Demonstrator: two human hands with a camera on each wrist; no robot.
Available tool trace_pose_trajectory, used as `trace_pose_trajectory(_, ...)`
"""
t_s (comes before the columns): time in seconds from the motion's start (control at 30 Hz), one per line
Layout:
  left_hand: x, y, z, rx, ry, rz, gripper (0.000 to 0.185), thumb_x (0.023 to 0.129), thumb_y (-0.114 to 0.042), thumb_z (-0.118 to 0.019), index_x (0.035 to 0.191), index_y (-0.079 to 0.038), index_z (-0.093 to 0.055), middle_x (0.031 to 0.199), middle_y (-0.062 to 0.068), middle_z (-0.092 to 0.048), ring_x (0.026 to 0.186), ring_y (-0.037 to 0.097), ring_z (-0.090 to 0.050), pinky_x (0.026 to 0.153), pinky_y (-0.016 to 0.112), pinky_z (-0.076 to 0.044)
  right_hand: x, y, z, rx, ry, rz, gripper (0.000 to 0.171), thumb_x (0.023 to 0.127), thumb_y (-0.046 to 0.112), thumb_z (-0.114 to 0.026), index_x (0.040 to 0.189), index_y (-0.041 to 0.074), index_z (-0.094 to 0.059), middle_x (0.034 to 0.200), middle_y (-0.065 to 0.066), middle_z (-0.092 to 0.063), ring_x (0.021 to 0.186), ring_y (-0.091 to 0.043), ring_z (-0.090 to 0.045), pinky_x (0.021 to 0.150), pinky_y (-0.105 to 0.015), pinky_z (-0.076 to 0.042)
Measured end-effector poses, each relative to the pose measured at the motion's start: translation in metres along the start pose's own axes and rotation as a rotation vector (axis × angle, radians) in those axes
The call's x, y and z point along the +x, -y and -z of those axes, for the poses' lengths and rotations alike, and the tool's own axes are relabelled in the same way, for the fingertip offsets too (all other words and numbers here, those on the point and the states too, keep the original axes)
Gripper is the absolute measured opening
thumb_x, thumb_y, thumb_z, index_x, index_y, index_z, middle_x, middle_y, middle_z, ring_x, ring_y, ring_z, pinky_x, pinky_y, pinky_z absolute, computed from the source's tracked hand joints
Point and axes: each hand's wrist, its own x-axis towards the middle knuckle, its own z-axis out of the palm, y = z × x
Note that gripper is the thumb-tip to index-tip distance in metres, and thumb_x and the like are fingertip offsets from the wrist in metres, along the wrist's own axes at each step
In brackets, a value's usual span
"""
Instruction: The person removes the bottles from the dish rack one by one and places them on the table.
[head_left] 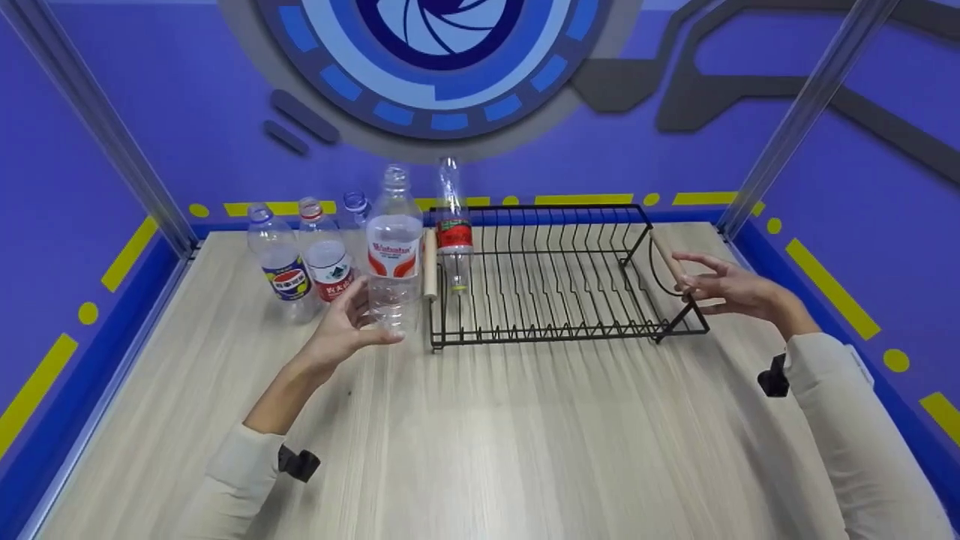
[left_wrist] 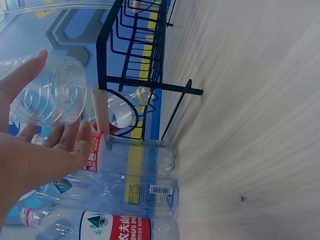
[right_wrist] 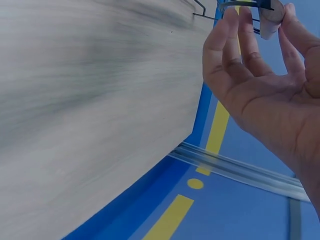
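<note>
My left hand (head_left: 337, 330) grips a clear plastic bottle (head_left: 395, 247) with a red and white label, thumb on one side and fingers on the other. In the left wrist view the base of this bottle (left_wrist: 74, 90) is raised off the table, beside the wooden handle of the black wire dish rack (head_left: 555, 339). Another clear bottle (head_left: 454, 235), with a red label, leans upright inside the rack at its left end. At the opposite end, my right hand (head_left: 731, 289) pinches the rack's right wooden handle (head_left: 667, 256) between thumb and fingers.
Left of the held bottle stand a bottle with a blue and yellow label (head_left: 281, 262), a bottle with a red and white label (head_left: 325, 251) and a partly hidden bottle (head_left: 356, 204). Blue panels (head_left: 525, 165) wall in the wooden table (head_left: 525, 435) at the back and sides.
</note>
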Motion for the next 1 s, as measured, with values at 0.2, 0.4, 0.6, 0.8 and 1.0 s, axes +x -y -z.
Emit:
trace_pose_trajectory(0.2, -0.008, 0.002, 0.008, 0.043, -0.057, 0.012, 0.109, 0.081, -0.002, -0.083, 0.164, -0.014, -0.015, 0.162, 0.016, -0.034, 0.145, 0.036, -0.039, 0.119, 0.052, -0.036, 0.003, 0.007, -0.002, -0.037, -0.019, -0.031, 0.07, 0.107, 0.037, -0.053, 0.165, 0.027, -0.016, 0.127, 0.013, -0.063, 0.119, -0.011, -0.059, 0.1, -0.039, -0.052)
trace_pose_trajectory(0.4, -0.02, 0.0, 0.022, 0.084, -0.145, 0.018, 0.11, 0.082, -0.003, -0.083, 0.164, -0.015, -0.01, 0.162, 0.014, -0.033, 0.142, 0.033, -0.04, 0.117, 0.048, -0.037, 0.001, 0.011, -0.003, -0.088, -0.034, -0.04, 0.072, 0.106, 0.04, -0.054, 0.165, 0.025, -0.016, 0.137, 0.002, -0.061, 0.121, -0.016, -0.059, 0.097, -0.037, -0.054)
trace_pose_trajectory(0.6, -0.032, -0.002, 0.042, 0.146, -0.262, -0.013, 0.108, 0.081, -0.004, -0.084, 0.163, -0.013, -0.014, 0.159, 0.013, -0.037, 0.137, 0.03, -0.043, 0.11, 0.039, -0.041, -0.001, 0.012, -0.001, -0.123, -0.049, -0.034, 0.074, 0.104, 0.042, -0.057, 0.165, 0.024, -0.018, 0.148, -0.012, -0.056, 0.125, -0.023, -0.057, 0.098, -0.04, -0.055)
trace_pose_trajectory(0.8, -0.044, 0.001, 0.068, 0.244, -0.387, -0.019, 0.104, 0.081, -0.01, -0.086, 0.16, -0.011, -0.018, 0.16, 0.015, -0.037, 0.141, 0.034, -0.044, 0.116, 0.05, -0.04, -0.001, 0.011, -0.001, -0.124, -0.059, -0.03, 0.073, 0.104, 0.041, -0.057, 0.165, 0.024, -0.019, 0.151, -0.018, -0.052, 0.122, -0.021, -0.058, 0.095, -0.039, -0.055)
trace_pose_trajectory(1.0, -0.053, 0.003, 0.093, 0.305, -0.479, 0.008, 0.109, 0.083, -0.012, -0.085, 0.163, -0.013, -0.01, 0.165, 0.018, -0.03, 0.146, 0.041, -0.039, 0.116, 0.057, -0.039, -0.001, 0.012, -0.003, -0.13, -0.063, -0.03, 0.074, 0.104, 0.04, -0.058, 0.165, 0.023, -0.018, 0.152, -0.023, -0.05, 0.116, -0.016, -0.059, 0.092, -0.036, -0.056)
